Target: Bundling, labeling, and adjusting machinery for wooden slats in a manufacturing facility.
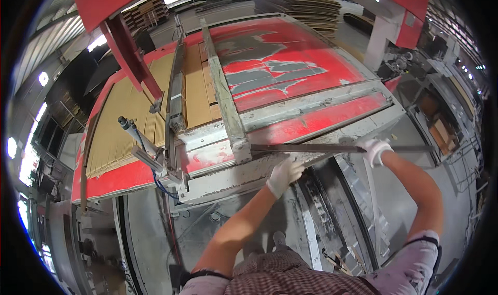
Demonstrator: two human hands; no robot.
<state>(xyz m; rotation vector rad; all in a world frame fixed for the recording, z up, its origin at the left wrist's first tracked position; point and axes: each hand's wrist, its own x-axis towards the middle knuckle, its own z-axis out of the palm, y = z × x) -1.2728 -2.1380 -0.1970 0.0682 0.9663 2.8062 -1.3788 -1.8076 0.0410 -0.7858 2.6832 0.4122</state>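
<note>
Right hand [375,150] grips dark bar [321,148] right of centre, apparently positioning it; empty, loose-fingered left hand [284,176] should steady it.

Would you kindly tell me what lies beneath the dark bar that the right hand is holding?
Below the dark bar, part of the pale, worn rail shows, and grey floor toward the right. Whatever the bar and right hand directly cover is hidden.
</note>
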